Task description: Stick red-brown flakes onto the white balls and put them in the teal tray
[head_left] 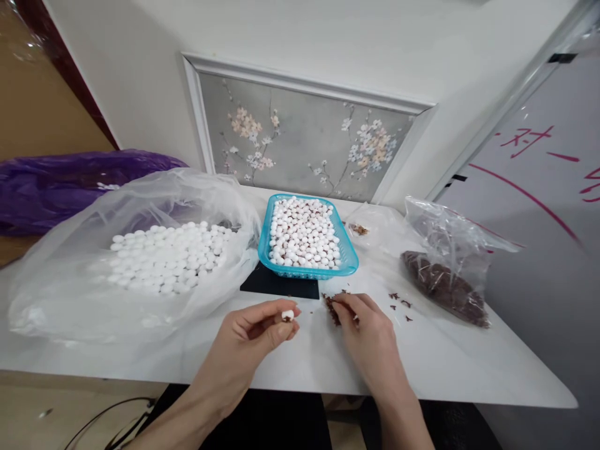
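Between thumb and fingers, my left hand pinches a small white oval bead with a dark brown bit showing on its lower side. My right hand reaches down to a heap of small dark brown pieces on the white table. Its fingers are bent together at the heap, and whether a piece is between them is hidden. Beyond both hands stands a blue plastic basket full of white ovals, many with brown bits among them.
At left, a large clear bag lies open with many white ovals. A zip bag of dark brown pieces sits at right, near loose pieces. A black flat pad lies before the basket. Behind leans a framed flower picture.
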`<control>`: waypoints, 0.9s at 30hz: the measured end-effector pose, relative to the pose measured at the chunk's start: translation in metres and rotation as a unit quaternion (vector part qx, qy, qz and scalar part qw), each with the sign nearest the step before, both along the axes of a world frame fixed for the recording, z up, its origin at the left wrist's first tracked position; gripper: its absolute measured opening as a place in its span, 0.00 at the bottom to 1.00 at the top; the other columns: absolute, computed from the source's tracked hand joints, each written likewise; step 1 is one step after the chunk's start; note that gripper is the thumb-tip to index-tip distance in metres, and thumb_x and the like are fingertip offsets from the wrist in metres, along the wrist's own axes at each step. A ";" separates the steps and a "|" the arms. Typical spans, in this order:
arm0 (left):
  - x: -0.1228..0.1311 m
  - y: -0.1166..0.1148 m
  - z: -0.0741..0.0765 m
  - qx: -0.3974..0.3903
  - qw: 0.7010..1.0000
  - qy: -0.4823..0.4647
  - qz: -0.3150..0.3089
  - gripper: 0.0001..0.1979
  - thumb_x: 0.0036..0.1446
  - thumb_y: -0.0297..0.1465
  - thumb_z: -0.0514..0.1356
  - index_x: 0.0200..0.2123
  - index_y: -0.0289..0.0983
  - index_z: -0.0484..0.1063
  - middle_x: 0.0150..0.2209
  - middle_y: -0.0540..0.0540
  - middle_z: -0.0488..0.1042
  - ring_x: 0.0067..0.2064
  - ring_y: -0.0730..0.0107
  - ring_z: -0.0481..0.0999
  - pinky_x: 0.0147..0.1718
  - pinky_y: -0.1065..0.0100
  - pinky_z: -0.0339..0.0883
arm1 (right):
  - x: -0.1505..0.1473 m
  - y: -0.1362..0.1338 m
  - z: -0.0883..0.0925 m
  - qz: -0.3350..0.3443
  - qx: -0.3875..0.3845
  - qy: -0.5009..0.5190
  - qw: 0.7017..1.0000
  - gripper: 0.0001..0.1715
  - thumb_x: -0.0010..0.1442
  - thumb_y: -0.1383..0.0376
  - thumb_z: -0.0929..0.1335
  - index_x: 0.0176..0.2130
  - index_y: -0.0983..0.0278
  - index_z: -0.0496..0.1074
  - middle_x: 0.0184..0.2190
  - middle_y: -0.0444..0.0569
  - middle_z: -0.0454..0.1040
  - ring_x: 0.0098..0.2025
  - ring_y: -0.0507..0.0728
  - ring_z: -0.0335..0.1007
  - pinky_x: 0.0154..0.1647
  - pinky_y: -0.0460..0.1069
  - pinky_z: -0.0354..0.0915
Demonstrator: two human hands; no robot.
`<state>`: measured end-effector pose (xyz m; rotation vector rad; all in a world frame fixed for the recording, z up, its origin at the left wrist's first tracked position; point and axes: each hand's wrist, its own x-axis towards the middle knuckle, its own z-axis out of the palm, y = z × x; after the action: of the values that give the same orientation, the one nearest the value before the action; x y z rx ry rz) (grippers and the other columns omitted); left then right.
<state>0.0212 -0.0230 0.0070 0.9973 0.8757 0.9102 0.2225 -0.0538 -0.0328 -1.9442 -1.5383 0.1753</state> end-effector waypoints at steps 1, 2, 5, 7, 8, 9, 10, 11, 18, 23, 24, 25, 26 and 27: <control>0.001 0.000 0.001 0.013 1.000 0.015 -0.006 0.09 0.48 0.29 0.68 0.36 0.41 0.81 0.36 0.48 0.80 0.37 0.72 0.75 0.41 0.75 0.68 | -0.004 0.005 0.001 -0.003 -0.008 -0.036 0.999 0.13 0.63 0.65 0.61 0.40 0.62 0.74 0.39 0.49 0.74 0.40 0.56 0.70 0.40 0.49 0.64; 0.002 -0.001 0.002 0.026 0.999 0.028 -0.010 0.11 0.48 0.29 0.68 0.37 0.42 0.81 0.37 0.48 0.80 0.38 0.71 0.75 0.42 0.74 0.68 | -0.008 0.009 0.001 -0.006 -0.013 -0.067 0.998 0.13 0.63 0.66 0.61 0.41 0.63 0.74 0.39 0.50 0.73 0.41 0.58 0.70 0.41 0.50 0.63; 0.002 -0.002 0.006 0.056 0.997 0.050 -0.012 0.11 0.48 0.29 0.68 0.37 0.43 0.81 0.38 0.47 0.81 0.39 0.68 0.76 0.42 0.72 0.69 | -0.012 0.016 0.000 -0.002 -0.026 -0.108 0.994 0.13 0.62 0.69 0.61 0.39 0.63 0.74 0.36 0.52 0.73 0.39 0.60 0.68 0.40 0.52 0.60; 0.002 -0.002 0.008 0.067 0.996 0.059 -0.004 0.10 0.47 0.29 0.68 0.37 0.43 0.81 0.38 0.47 0.81 0.38 0.67 0.76 0.41 0.71 0.69 | -0.012 0.017 0.000 0.001 -0.031 -0.122 0.992 0.13 0.61 0.71 0.61 0.36 0.63 0.74 0.34 0.51 0.73 0.37 0.60 0.67 0.39 0.53 0.59; 0.002 -0.002 0.008 0.071 0.995 0.065 0.003 0.10 0.47 0.29 0.68 0.36 0.42 0.82 0.37 0.47 0.81 0.38 0.67 0.76 0.40 0.71 0.69 | -0.011 0.017 -0.001 0.000 -0.032 -0.127 0.991 0.13 0.61 0.71 0.61 0.35 0.63 0.74 0.33 0.51 0.73 0.37 0.60 0.67 0.38 0.52 0.58; 0.003 -0.002 0.008 0.076 0.994 0.072 0.012 0.10 0.47 0.29 0.68 0.36 0.42 0.82 0.36 0.46 0.81 0.37 0.66 0.76 0.39 0.70 0.69 | -0.011 0.016 -0.001 -0.002 -0.032 -0.130 0.991 0.14 0.61 0.72 0.60 0.35 0.63 0.74 0.34 0.51 0.73 0.37 0.60 0.67 0.38 0.52 0.58; 0.004 -0.002 0.008 0.079 0.993 0.080 0.022 0.10 0.46 0.30 0.68 0.35 0.41 0.82 0.35 0.46 0.81 0.37 0.66 0.76 0.39 0.70 0.69 | -0.010 0.015 -0.001 -0.006 -0.032 -0.133 0.991 0.14 0.61 0.72 0.60 0.35 0.63 0.73 0.34 0.51 0.73 0.37 0.60 0.67 0.37 0.52 0.58; 0.004 -0.001 0.008 0.083 0.992 0.087 0.032 0.09 0.46 0.30 0.68 0.34 0.41 0.82 0.34 0.46 0.81 0.36 0.65 0.75 0.38 0.70 0.69 | -0.009 0.014 -0.001 -0.010 -0.031 -0.134 0.990 0.14 0.61 0.72 0.60 0.36 0.63 0.73 0.35 0.51 0.73 0.37 0.60 0.67 0.37 0.51 0.58; 0.013 0.007 0.018 0.091 0.994 0.052 0.027 0.05 0.47 0.29 0.67 0.31 0.37 0.80 0.28 0.47 0.78 0.31 0.68 0.74 0.33 0.71 0.68 | 0.000 0.003 -0.002 -0.044 -0.024 -0.110 0.993 0.12 0.63 0.69 0.59 0.37 0.61 0.70 0.34 0.48 0.75 0.34 0.58 0.69 0.33 0.50 0.58; 0.015 0.008 0.019 0.080 0.997 0.000 -0.007 0.04 0.51 0.29 0.66 0.31 0.36 0.80 0.26 0.47 0.76 0.30 0.69 0.73 0.33 0.69 0.67 | 0.001 0.000 -0.003 -0.035 -0.022 -0.079 0.996 0.11 0.63 0.67 0.60 0.37 0.60 0.70 0.36 0.48 0.76 0.35 0.58 0.70 0.35 0.51 0.60; 0.015 0.008 0.018 0.077 0.997 -0.009 -0.009 0.03 0.51 0.29 0.65 0.31 0.36 0.80 0.26 0.47 0.76 0.30 0.70 0.72 0.33 0.69 0.66 | 0.000 0.000 -0.003 -0.033 -0.015 -0.073 0.997 0.11 0.63 0.67 0.60 0.38 0.60 0.70 0.38 0.48 0.76 0.36 0.59 0.71 0.35 0.51 0.61; 0.015 0.008 0.018 0.073 0.997 -0.021 -0.012 0.03 0.51 0.29 0.66 0.30 0.36 0.80 0.25 0.47 0.76 0.29 0.70 0.72 0.32 0.69 0.66 | -0.001 -0.001 -0.003 -0.032 -0.006 -0.068 0.997 0.11 0.63 0.66 0.60 0.39 0.60 0.70 0.39 0.49 0.76 0.37 0.59 0.71 0.36 0.52 0.61; 0.015 0.007 0.018 0.068 0.997 -0.034 -0.014 0.03 0.50 0.29 0.66 0.29 0.36 0.80 0.25 0.47 0.76 0.29 0.71 0.71 0.32 0.70 0.66 | -0.001 -0.002 -0.002 -0.033 0.003 -0.062 0.997 0.12 0.63 0.65 0.60 0.39 0.60 0.71 0.39 0.49 0.76 0.38 0.59 0.71 0.37 0.52 0.62; 0.015 0.007 0.018 0.060 0.997 -0.046 -0.017 0.02 0.50 0.28 0.66 0.29 0.36 0.80 0.25 0.47 0.76 0.28 0.72 0.71 0.31 0.71 0.65 | -0.001 -0.002 -0.002 -0.035 0.012 -0.059 0.998 0.12 0.64 0.65 0.59 0.39 0.60 0.71 0.39 0.49 0.76 0.38 0.59 0.71 0.38 0.52 0.62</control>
<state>0.0363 -0.0162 0.0252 1.0622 0.7304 0.9812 0.2211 -0.0558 -0.0343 -2.0175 -1.5377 0.0117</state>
